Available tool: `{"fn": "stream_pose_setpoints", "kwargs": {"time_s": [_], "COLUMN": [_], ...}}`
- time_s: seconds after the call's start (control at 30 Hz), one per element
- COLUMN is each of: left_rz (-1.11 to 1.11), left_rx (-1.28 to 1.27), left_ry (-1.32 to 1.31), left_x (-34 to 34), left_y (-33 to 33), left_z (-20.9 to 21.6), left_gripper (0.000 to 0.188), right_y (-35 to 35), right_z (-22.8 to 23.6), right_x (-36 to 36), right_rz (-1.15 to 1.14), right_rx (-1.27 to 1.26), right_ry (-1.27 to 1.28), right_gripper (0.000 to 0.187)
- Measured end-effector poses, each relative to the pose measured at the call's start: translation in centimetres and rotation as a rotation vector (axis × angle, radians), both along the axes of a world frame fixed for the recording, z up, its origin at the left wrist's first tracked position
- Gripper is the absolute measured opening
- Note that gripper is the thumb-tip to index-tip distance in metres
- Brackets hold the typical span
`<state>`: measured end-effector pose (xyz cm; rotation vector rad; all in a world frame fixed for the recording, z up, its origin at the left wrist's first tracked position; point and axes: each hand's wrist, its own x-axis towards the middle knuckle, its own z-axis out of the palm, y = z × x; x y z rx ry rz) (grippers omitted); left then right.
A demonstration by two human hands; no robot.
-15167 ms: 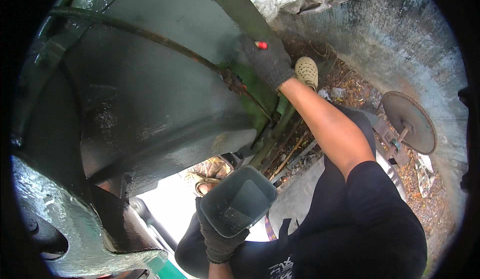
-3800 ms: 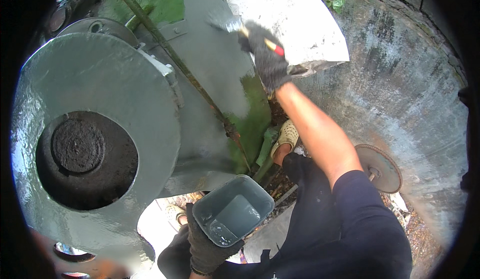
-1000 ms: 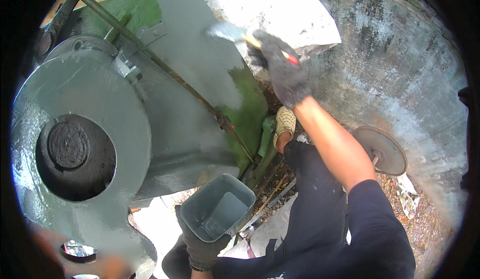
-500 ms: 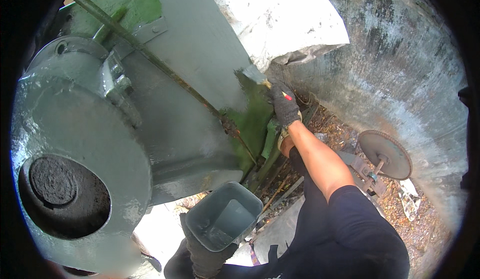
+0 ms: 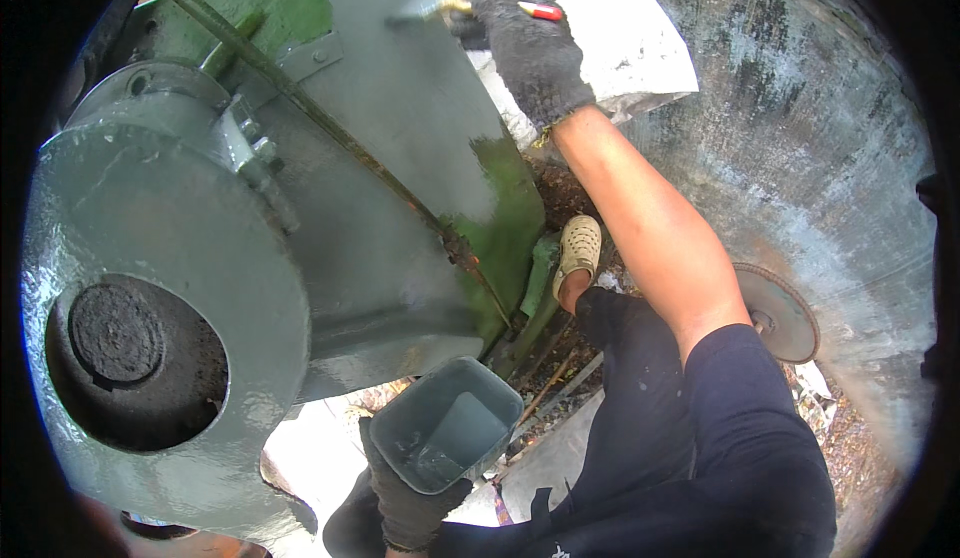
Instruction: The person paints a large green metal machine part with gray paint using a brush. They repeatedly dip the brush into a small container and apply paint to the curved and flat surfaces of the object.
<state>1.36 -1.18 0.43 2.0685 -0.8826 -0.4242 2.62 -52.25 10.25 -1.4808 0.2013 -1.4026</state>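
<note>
My right hand (image 5: 530, 43), in a dark knitted glove, is closed round the handle of a paintbrush (image 5: 428, 4). Red shows at the handle's end, and the blurred bristles lie against the upper edge of a large metal machine (image 5: 370, 88). Wet grey paint covers most of that panel; bare green shows at its lower right and top left. My left hand (image 5: 415, 503), gloved too, grips a rectangular plastic tub (image 5: 390, 428) from below and beside. Grey paint (image 5: 462, 433) lies inside the tub.
A thin rusty rod (image 5: 340, 133) slants across the panel. At left, the machine has a round opening (image 5: 140, 358). A white sheet (image 5: 630, 48) lies behind my right hand. A stained curved wall (image 5: 800, 138) and a round metal disc (image 5: 785, 308) stand at right.
My right hand has moved up and to the left with the paintbrush, from the panel's lower right edge to its top. The left hand and tub have barely shifted.
</note>
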Motion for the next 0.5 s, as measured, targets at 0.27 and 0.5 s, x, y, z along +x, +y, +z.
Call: {"fn": "stream_pose_setpoints", "kwargs": {"time_s": [0.27,0.5], "left_rz": [0.015,0.022], "left_rx": [0.049,0.081], "left_ry": [0.008,-0.060], "left_x": [-0.5,-0.8], "left_y": [-1.1,-0.6], "left_z": [0.8,1.0], "left_gripper": [0.130,0.129], "right_y": [2.7,7.9], "right_z": [-17.2,-29.9], "right_x": [0.6,-5.1], "right_rz": [0.137,-0.093], "right_rx": [0.331,0.639], "right_ry": [0.041,0.505], "right_gripper": [0.044,0.033]}}
